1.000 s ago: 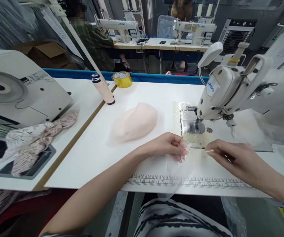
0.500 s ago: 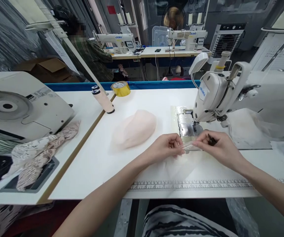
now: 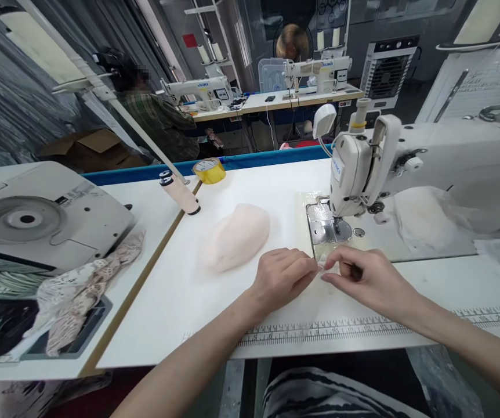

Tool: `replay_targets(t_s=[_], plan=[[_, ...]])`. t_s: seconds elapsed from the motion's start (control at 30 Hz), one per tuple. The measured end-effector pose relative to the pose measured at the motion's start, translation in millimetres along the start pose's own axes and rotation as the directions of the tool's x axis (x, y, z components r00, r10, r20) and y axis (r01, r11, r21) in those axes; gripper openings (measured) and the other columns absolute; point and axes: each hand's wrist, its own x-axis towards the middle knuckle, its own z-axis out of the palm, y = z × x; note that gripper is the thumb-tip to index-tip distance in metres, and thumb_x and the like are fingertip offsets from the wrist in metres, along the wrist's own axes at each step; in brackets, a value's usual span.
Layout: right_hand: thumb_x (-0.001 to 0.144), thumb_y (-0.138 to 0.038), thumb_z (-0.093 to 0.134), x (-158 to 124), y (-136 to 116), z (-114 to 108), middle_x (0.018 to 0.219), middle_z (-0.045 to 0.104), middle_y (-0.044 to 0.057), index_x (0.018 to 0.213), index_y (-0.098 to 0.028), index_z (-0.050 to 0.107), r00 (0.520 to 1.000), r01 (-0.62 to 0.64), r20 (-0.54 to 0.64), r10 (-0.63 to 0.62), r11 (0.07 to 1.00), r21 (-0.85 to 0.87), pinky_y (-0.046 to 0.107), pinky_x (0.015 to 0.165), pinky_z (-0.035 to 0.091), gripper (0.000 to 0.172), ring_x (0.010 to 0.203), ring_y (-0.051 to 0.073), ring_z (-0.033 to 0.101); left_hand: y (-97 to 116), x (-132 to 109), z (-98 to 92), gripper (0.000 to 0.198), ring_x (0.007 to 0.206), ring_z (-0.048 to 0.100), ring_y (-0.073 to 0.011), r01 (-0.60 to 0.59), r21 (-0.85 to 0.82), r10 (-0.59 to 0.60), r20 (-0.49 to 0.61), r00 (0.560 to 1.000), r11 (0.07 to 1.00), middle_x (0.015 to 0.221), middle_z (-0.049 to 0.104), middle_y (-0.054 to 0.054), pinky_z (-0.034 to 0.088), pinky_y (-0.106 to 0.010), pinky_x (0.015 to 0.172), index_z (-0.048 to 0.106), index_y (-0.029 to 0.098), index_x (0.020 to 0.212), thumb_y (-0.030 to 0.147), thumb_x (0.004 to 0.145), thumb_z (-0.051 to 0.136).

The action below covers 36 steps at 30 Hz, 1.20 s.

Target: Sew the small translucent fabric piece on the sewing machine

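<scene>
My left hand (image 3: 282,278) is closed, knuckles up, on a small piece of sheer whitish fabric (image 3: 321,265) just in front of the sewing machine's needle plate (image 3: 322,231). From the other side my right hand (image 3: 369,284) meets it, its thumb and forefinger curled close together at the fabric's edge. The inside of my right palm is in shadow, so I cannot make out whether the dark tool seen there earlier is still held. Left of the hands, a pale pink piece of sheer fabric (image 3: 239,238) lies bunched on the white table (image 3: 158,313).
The machine head (image 3: 352,168) stands behind my right hand, with white fabric (image 3: 421,217) beside it. Farther left are yellow tape (image 3: 209,171), a thread cone (image 3: 180,193) and another machine (image 3: 50,215) with lace (image 3: 84,290). A person (image 3: 154,116) sits beyond.
My hands have drawn together, and my left hand has turned knuckles up over the fabric. The dark tool in my right hand no longer shows. The camera view has shifted and tilted.
</scene>
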Motion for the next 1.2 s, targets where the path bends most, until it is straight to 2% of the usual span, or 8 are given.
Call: replay_targets(t_s=[0.1,0.2,0.37,0.47,0.63,0.87,0.97,1.2], plan=[[0.087,-0.034,0.057,2.2,0.3,3.2,0.053,0.046,-0.006,0.08,-0.021,0.059,1.0,-0.025,-0.012,0.025,0.999,-0.026,0.023,0.048,0.031,0.015,0.047,0.01,0.042,0.2,0.2,-0.5,0.01,0.053,0.057,-0.0071,0.001,0.016,-0.002,0.009,1.0,1.0,0.064,0.065,0.005,0.039,-0.021,0.054,0.051,0.02,0.08,0.014,0.086,0.056],[0.085,-0.036,0.059,3.0,1.3,3.2,0.051,0.047,-0.006,0.082,-0.022,0.059,0.999,-0.039,-0.03,0.036,0.996,-0.085,0.023,0.049,0.032,0.015,0.047,0.01,0.044,0.2,0.8,-1.2,0.01,0.053,0.057,-0.0075,-0.019,0.03,0.019,0.017,1.0,0.999,0.064,0.065,0.005,0.039,-0.021,0.053,0.051,0.02,0.081,0.014,0.085,0.058],[0.087,-0.032,0.057,4.2,4.4,4.3,0.053,0.052,-0.005,0.086,-0.022,0.061,0.994,0.073,-0.068,-0.088,0.977,-0.201,0.023,0.05,0.033,0.011,0.049,0.01,0.048,-0.3,1.4,-1.5,0.007,0.058,0.061,-0.0083,-0.047,0.045,0.044,0.07,0.997,0.998,0.069,0.067,0.003,0.04,-0.021,0.056,0.052,0.02,0.083,0.014,0.086,0.055],[0.087,-0.025,0.056,6.7,4.4,4.5,0.058,0.058,-0.004,0.082,-0.021,0.063,0.99,0.114,-0.051,-0.132,0.957,-0.265,0.023,0.05,0.032,0.009,0.051,0.01,0.05,-0.9,1.2,-1.5,0.009,0.059,0.061,-0.0084,-0.057,0.081,0.048,0.111,0.993,0.995,0.07,0.068,0.003,0.04,-0.022,0.056,0.052,0.02,0.082,0.015,0.088,0.052],[0.083,-0.016,0.055,10.6,2.8,1.8,0.068,0.066,-0.003,0.082,-0.022,0.065,0.993,0.114,0.002,-0.121,0.932,-0.344,0.024,0.053,0.033,0.012,0.059,0.013,0.058,-0.4,2.5,-2.1,0.011,0.055,0.057,-0.0075,-0.057,0.098,0.044,0.128,0.991,0.994,0.066,0.066,0.004,0.038,-0.022,0.054,0.051,0.02,0.079,0.013,0.088,0.053],[0.077,-0.007,0.051,10.1,-0.2,1.6,0.065,0.065,-0.003,0.076,-0.022,0.062,0.989,0.144,0.047,-0.138,0.887,-0.439,0.025,0.051,0.029,0.018,0.056,0.013,0.056,1.3,2.5,-1.8,0.014,0.052,0.055,-0.0077,-0.012,0.087,-0.002,0.152,0.988,0.996,0.063,0.064,0.004,0.037,-0.022,0.052,0.053,0.02,0.076,0.016,0.089,0.049],[0.074,-0.008,0.051,12.5,-2.9,-0.9,0.064,0.064,-0.003,0.075,-0.021,0.061,0.992,0.126,0.038,-0.122,0.888,-0.442,0.025,0.05,0.029,0.017,0.055,0.013,0.055,2.1,2.4,-1.3,0.017,0.054,0.056,-0.0082,0.034,0.047,-0.041,0.157,0.987,0.998,0.062,0.064,0.003,0.038,-0.021,0.052,0.053,0.02,0.074,0.016,0.09,0.048],[0.078,-0.016,0.05,18.1,-3.2,-9.1,0.058,0.057,-0.005,0.081,-0.021,0.058,0.999,0.043,0.004,-0.046,0.921,-0.387,0.025,0.052,0.032,0.01,0.051,0.012,0.048,4.0,2.6,-3.9,0.012,0.057,0.056,-0.0078,0.237,-0.144,-0.211,0.175,0.962,0.961,0.066,0.064,0.003,0.042,-0.02,0.055,0.053,0.019,0.076,0.018,0.088,0.053]])
